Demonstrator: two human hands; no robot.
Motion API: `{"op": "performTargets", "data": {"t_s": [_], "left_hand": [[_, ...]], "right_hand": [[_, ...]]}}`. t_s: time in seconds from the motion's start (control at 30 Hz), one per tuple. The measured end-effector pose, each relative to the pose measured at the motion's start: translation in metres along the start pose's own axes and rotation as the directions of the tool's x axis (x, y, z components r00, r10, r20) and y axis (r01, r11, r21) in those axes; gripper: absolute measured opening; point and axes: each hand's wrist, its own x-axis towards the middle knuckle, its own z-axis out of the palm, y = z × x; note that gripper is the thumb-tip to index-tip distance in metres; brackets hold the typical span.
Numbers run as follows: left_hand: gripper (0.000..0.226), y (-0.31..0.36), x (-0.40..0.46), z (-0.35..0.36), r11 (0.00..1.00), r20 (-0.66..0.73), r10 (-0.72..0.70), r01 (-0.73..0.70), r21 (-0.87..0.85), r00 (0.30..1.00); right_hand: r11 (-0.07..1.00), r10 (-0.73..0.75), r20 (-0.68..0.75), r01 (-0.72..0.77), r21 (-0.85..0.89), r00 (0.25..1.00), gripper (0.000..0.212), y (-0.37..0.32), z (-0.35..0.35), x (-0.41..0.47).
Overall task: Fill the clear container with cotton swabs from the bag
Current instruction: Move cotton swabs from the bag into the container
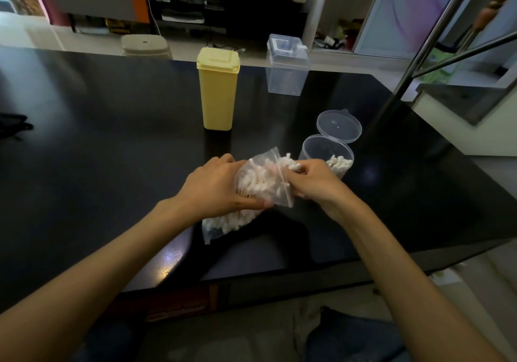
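black table (112,137) fills most of the frame. at centre, my left hand (215,191) grips the bag (260,185), fingers curled round it. just right, the tub (326,156) stands open, lid (340,126) flipped back, only a few swabs (338,163) inside. my right hand (310,182) pinches a bunch (291,163) at the bag's mouth. i'd draw that bunch out straight, keep it aligned, and drop it upright into the tub.

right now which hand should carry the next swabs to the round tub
Right hand: it already pinches swabs at the bag mouth, beside the tub. Left hand holds the bag.
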Motion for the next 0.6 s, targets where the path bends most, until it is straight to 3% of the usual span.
{"op": "performTargets", "data": {"t_s": [0.1,0.27,0.4,0.47,0.53,0.6], "left_hand": [[0.064,-0.004,0.002,-0.002,0.998,0.016,-0.030,0.031,-0.048,0.999],[0.068,-0.005,0.002,0.001,0.998,0.012,0.044,-0.043,-0.033,0.999],[0.100,-0.001,-0.001,-0.002,0.997,-0.009,0.073,-0.073,-0.039,0.997],[0.109,0.004,-0.003,-0.004,0.989,-0.048,0.060,-0.065,-0.134,0.997],[0.098,0.006,-0.002,-0.005,0.976,-0.070,0.048,-0.061,-0.208,0.996],[0.085,0.005,0.000,-0.006,0.982,-0.099,0.068,-0.084,-0.170,0.993]], "right_hand": [[1.000,0.015,0.001,-0.015,0.011,1.000,0.013,0.001,-0.003,0.001],[1.000,-0.019,0.008,0.019,-0.025,1.000,0.019,-0.001,0.001,0.000],[0.984,-0.117,-0.023,0.113,-0.138,0.993,0.020,-0.006,0.001,0.003],[0.971,-0.166,-0.025,0.159,-0.181,0.986,0.018,-0.008,0.002,0.003],[0.959,-0.205,-0.017,0.198,-0.202,0.979,0.015,-0.010,0.002,0.003],[0.955,-0.215,-0.006,0.209,-0.210,0.977,0.012,-0.010,0.000,0.003]]}}
